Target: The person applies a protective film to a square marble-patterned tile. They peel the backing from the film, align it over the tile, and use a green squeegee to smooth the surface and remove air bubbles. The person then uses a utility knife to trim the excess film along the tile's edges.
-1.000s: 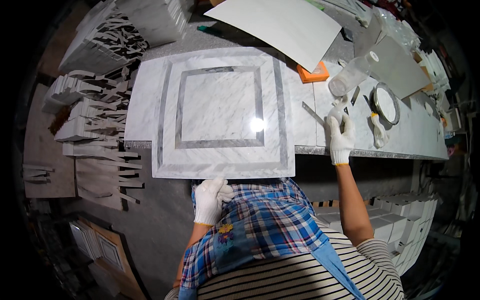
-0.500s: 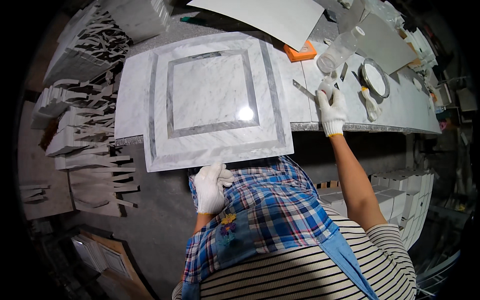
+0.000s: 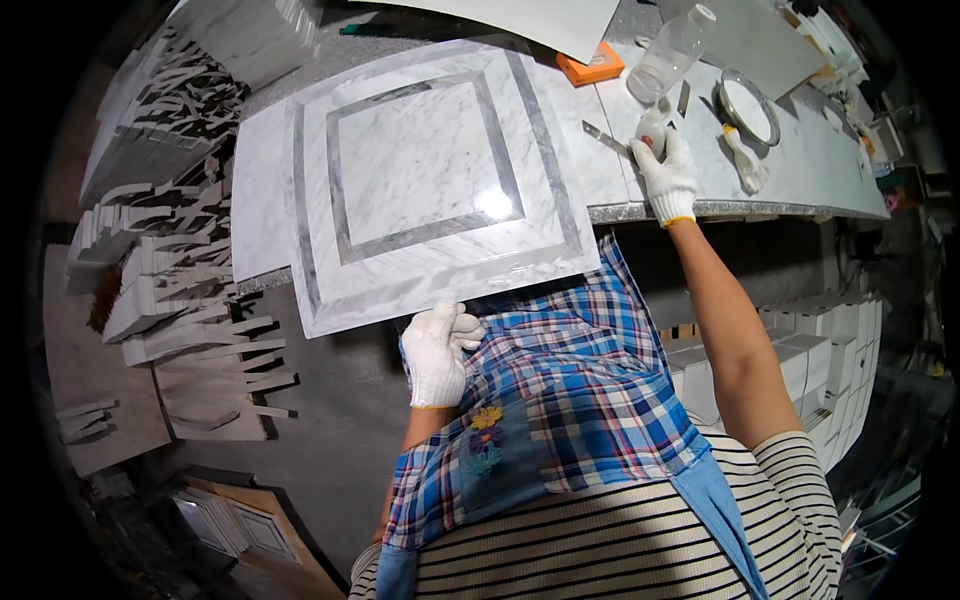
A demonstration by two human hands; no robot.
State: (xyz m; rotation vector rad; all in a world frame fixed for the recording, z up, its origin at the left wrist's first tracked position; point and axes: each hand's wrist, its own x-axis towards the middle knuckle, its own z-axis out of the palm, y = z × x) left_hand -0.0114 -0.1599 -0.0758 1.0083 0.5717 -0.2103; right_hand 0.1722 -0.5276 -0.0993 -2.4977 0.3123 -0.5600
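Marble panel (image 3: 425,165) lies near orange box (image 3: 592,68) and clear bottle (image 3: 664,62).

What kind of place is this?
Probably a stone workshop. There's a big square panel with a grey marble pattern, lots of thin pale strips piled on the left, and large slabs at the upper left.

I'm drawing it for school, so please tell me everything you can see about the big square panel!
The square panel is flat, shiny, like grey-veined white marble, with two grey bands, one inside the other. It lies on pale slabs, its near edge overhanging. The left hand is at that edge, maybe touching.
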